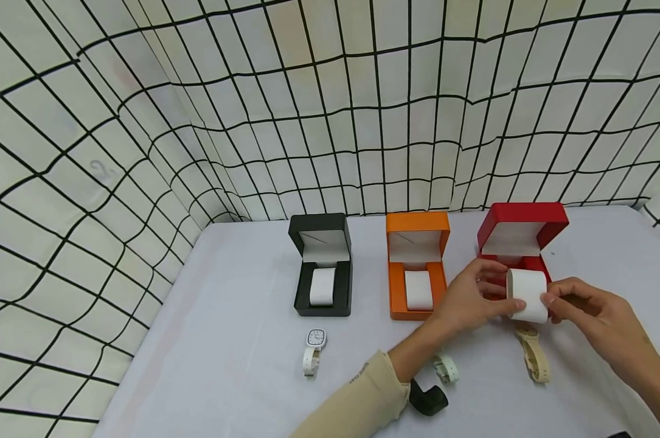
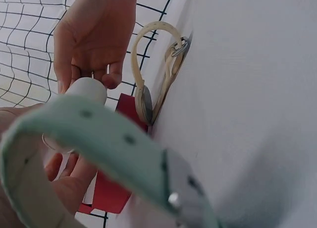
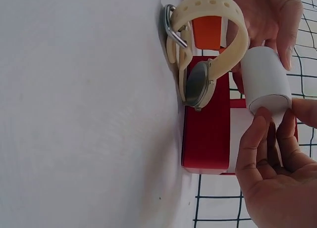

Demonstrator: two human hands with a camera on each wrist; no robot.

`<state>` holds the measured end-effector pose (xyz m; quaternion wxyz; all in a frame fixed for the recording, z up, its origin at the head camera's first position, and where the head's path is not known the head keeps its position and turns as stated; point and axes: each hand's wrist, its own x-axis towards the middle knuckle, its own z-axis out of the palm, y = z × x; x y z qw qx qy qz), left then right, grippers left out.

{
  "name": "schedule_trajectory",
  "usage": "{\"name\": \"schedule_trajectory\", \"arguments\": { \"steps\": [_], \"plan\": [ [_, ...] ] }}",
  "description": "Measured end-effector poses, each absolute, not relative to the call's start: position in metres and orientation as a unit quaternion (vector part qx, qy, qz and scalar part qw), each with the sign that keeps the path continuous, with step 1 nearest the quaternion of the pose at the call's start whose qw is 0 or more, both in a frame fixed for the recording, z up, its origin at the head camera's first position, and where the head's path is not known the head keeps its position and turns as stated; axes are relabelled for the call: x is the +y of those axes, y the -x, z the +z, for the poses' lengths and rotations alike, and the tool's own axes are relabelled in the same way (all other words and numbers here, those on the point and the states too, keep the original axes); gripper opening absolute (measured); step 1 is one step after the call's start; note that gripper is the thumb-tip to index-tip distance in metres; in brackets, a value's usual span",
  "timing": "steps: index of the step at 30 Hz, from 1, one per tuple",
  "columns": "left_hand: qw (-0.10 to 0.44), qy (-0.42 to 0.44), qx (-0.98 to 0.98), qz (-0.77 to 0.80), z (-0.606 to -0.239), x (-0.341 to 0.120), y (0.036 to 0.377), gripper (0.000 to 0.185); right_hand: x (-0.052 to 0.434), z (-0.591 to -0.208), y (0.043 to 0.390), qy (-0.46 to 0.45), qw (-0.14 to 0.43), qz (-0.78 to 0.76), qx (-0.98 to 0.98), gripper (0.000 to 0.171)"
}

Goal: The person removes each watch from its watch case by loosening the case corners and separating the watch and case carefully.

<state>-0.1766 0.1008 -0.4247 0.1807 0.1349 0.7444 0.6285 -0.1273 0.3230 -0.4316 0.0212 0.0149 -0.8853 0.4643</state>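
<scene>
The left hand (image 1: 466, 298) and the right hand (image 1: 587, 310) hold the white watch pillow (image 1: 528, 295) between them, fingers curled round its two ends, just above the near edge of the open red box (image 1: 521, 234) at the right of the surface (image 1: 242, 340). The beige watch (image 1: 533, 353) lies directly near-side of the pillow, its strap buckled into a loop; the right wrist view shows its case (image 3: 198, 84) on edge against the box wall. Keeping the pillow level and gripping only at its ends would leave the middle free for a strap. The black box (image 1: 321, 267) and the orange box (image 1: 417, 267) stand open to the left, each with a white pillow seated. A white watch (image 1: 313, 350) lies near the black box; a pale green watch (image 1: 446, 368) and a black pillow (image 1: 428, 398) lie beside the left forearm.
</scene>
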Motion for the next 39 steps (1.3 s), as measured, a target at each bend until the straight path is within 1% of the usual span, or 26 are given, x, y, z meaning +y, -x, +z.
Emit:
{"name": "schedule_trajectory", "arguments": {
  "steps": [8, 16, 26, 30, 35, 39],
  "plan": [
    [0.153, -0.127, 0.779, 0.594, -0.423, 0.11, 0.17, 0.051, 0.326, -0.434, 0.128, -0.016, 0.029, 0.473, -0.881, 0.017],
    [0.101, -0.162, 0.821, 0.539, -0.418, 0.113, 0.164, 0.054, 0.33, -0.438, 0.129, -0.018, 0.038, 0.475, -0.879, 0.016],
    [0.067, -0.195, 0.833, 0.514, -0.42, 0.117, 0.162, 0.061, 0.331, -0.439, 0.131, -0.025, 0.046, 0.499, -0.865, 0.012],
    [0.063, -0.196, 0.838, 0.506, -0.421, 0.118, 0.163, 0.062, 0.331, -0.44, 0.133, -0.024, 0.047, 0.503, -0.863, 0.012],
    [0.067, -0.186, 0.835, 0.514, -0.42, 0.119, 0.164, 0.062, 0.328, -0.441, 0.134, -0.026, 0.061, 0.506, -0.86, 0.01],
    [0.07, -0.178, 0.835, 0.517, -0.42, 0.119, 0.164, 0.062, 0.327, -0.442, 0.135, -0.023, 0.07, 0.491, -0.868, 0.013]
  ]
}}
